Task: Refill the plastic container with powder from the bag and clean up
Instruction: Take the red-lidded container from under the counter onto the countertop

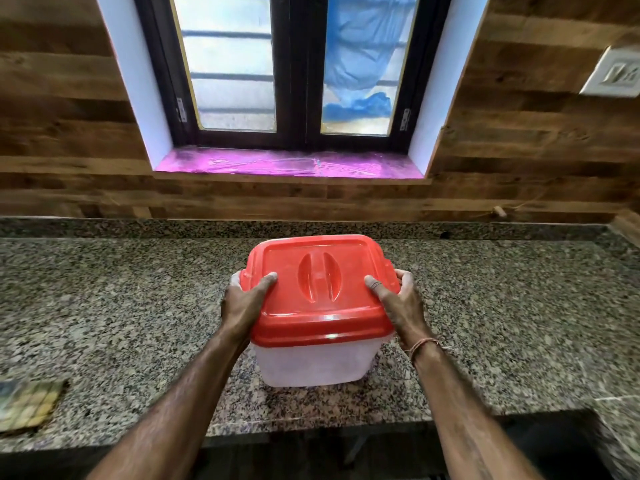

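Both hands clasp one box from opposite sides: the left hand [242, 303] grips the left edge of the lid with its thumb laid flat on top and its fingers curled down over the rim, and the right hand [401, 303] mirrors it on the right edge, thumb on top and fingers wrapped around the side. A thin reddish thread bracelet [423, 346] circles the right wrist. The square translucent white plastic container [311, 365] has rounded corners and walls that taper slightly towards the base; its cloudy sides look pale and evenly whitish, and how full it is cannot be told. A glossy red-orange plastic lid [322, 317] sits closed on it, overhanging the walls with a deep skirt, a raised border running round the top and a moulded oval recess with a bar handle across its middle. The container stands, as far as the view shows, on the speckled grey-brown granite countertop [104, 306], centred before the person and near the front edge. At the far left of the counter lies a folded yellow-green checked cloth [29, 405], well apart from the box. Behind the counter rises a dark wood-plank wall [52, 98] with a dark-framed two-pane window [294, 98], a pink-covered sill [287, 164] and blue sheeting [360, 46] behind the right pane. A white wall socket [616, 72] sits at the upper right.
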